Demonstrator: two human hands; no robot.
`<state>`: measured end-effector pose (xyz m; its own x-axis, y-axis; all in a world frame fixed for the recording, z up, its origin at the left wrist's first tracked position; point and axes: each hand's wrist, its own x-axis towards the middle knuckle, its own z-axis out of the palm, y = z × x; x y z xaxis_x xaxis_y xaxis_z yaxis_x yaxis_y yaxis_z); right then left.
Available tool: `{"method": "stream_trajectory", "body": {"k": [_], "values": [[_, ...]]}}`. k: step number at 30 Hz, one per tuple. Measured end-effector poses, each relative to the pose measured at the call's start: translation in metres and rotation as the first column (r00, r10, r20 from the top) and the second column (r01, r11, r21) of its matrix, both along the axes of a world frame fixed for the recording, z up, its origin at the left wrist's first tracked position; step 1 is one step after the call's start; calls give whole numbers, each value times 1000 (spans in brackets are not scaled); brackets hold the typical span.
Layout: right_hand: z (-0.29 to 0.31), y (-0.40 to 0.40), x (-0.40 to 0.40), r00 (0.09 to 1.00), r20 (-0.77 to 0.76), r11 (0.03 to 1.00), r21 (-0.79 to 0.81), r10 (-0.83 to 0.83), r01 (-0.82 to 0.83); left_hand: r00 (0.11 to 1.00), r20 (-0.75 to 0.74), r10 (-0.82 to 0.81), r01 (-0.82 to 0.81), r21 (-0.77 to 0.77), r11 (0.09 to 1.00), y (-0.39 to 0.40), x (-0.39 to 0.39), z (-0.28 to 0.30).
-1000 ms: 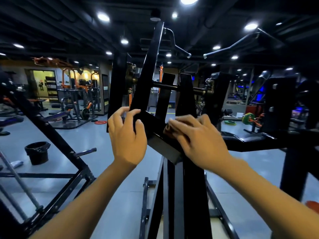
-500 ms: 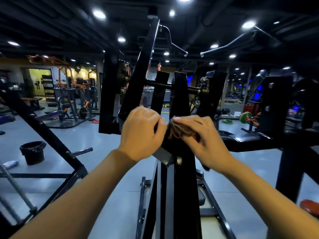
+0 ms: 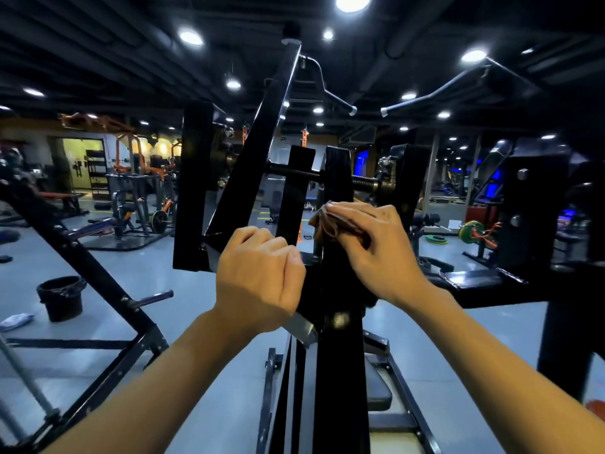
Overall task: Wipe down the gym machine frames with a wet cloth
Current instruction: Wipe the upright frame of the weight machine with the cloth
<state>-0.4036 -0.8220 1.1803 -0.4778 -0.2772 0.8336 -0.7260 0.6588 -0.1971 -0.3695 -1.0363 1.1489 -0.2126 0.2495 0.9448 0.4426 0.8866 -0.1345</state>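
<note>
right hand (image 3: 376, 247) slides the gripped cloth (image 3: 327, 221) farther up the upright (image 3: 339, 178); left hand (image 3: 262, 276) now curls round the crossbar (image 3: 304, 326), so wiping advances.

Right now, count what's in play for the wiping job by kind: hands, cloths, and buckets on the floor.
Hands: 2, the left hand gripping the black frame and the right hand pressing the cloth on it
Cloths: 1, the brown cloth
Buckets: 1, the black bucket on the floor at left
Total: 4
</note>
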Motion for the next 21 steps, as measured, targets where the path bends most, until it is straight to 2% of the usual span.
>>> {"method": "stream_trajectory", "body": {"k": [4, 8, 12, 16, 19, 21], "values": [[57, -9, -68, 996, -41, 996, -39, -80, 79, 991, -92, -101, 107, 53, 993, 2, -4, -3], [104, -22, -110, 982, 40, 976, -110, -184, 187, 983, -136, -126, 135, 60, 989, 1, -7, -2], [80, -23, -73, 980, -2, 977, -80, -200, 199, 985, -126, -114, 125, 80, 989, 3, -5, -4], [37, -16, -14, 974, -33, 973, 43, -224, 225, 983, -131, -132, 145, 90, 985, 3, -7, -5], [63, -21, -44, 963, -74, 962, 60, -260, 265, 983, -121, -138, 148, 77, 986, 3, -7, -5], [92, -26, -79, 950, -52, 951, -5, -309, 309, 984, -116, -135, 144, 74, 987, 1, -6, -5]]}}
